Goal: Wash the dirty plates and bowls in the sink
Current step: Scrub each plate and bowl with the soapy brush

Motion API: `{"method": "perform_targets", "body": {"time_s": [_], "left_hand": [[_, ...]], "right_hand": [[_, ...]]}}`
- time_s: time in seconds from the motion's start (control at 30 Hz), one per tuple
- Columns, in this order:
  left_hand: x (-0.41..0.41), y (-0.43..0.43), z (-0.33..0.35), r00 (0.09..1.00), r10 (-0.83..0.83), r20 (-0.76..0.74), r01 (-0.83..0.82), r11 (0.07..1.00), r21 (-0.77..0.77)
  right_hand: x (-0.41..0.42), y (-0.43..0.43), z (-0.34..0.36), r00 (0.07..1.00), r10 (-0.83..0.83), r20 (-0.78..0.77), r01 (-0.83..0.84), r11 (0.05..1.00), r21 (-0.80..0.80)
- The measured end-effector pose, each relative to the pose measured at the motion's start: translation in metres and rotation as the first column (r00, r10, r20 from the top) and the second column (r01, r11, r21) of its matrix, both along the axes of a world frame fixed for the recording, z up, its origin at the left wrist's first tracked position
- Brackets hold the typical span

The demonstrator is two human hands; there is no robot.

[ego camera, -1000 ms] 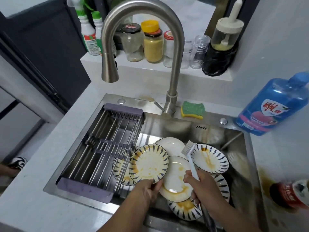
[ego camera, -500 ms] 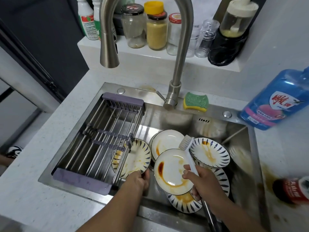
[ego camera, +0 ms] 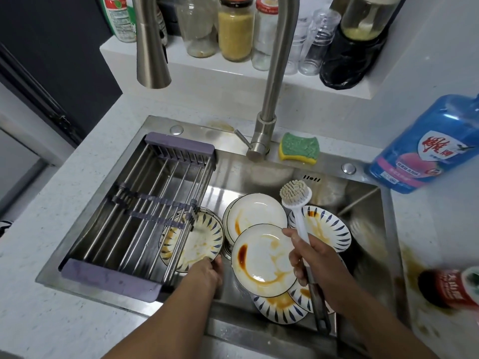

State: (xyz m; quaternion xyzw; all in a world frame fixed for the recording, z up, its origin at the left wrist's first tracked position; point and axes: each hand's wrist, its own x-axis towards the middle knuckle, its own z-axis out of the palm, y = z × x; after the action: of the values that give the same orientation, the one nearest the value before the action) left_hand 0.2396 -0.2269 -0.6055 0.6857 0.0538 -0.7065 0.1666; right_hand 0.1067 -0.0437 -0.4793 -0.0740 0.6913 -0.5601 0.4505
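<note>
Steel sink [ego camera: 197, 125] set in speckled white counter [ego camera: 51, 320], apparently sauce-stained.

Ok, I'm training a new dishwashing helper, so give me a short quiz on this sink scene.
1. True or false: the green sponge lies inside the basin.
2. Which hand holds the dish brush? A: left. B: right.
3. Fill in: the left hand holds a striped plate lying partly under the ____.
Key: 1 false, the sponge sits on the sink ledge beside the tap. 2 B, the right hand. 3 drying rack.
</note>
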Motion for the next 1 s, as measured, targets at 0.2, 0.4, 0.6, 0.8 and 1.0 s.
{"method": "perform_targets", "body": {"time_s": [0.2,0.4,0.6,0.8,1.0], "left_hand": [[-0.005,0.010,0.019,0.995,-0.055,0.081,0.048,0.995,0.090],[-0.022,0.041,0.044,0.827,-0.562,-0.004,0.562,0.827,-0.005],[-0.024,0.047,-0.007,0.584,-0.793,0.173,0.810,0.584,-0.058],[-0.027,0.042,0.022,0.479,-0.864,0.157,0.876,0.458,-0.152],[-0.026,0.027,0.060,0.413,-0.909,0.054,0.882,0.384,-0.274]], "right_hand": [[-0.002,0.003,-0.001,1.000,-0.021,-0.007,0.021,1.000,0.007],[-0.012,0.008,-0.006,0.998,-0.059,-0.004,0.059,0.997,0.044],[-0.023,0.019,-0.009,0.994,-0.099,-0.054,0.105,0.988,0.117],[-0.031,0.030,-0.008,0.991,-0.108,-0.075,0.120,0.977,0.178],[-0.039,0.038,0.015,0.979,0.072,-0.191,-0.007,0.946,0.323]]}}
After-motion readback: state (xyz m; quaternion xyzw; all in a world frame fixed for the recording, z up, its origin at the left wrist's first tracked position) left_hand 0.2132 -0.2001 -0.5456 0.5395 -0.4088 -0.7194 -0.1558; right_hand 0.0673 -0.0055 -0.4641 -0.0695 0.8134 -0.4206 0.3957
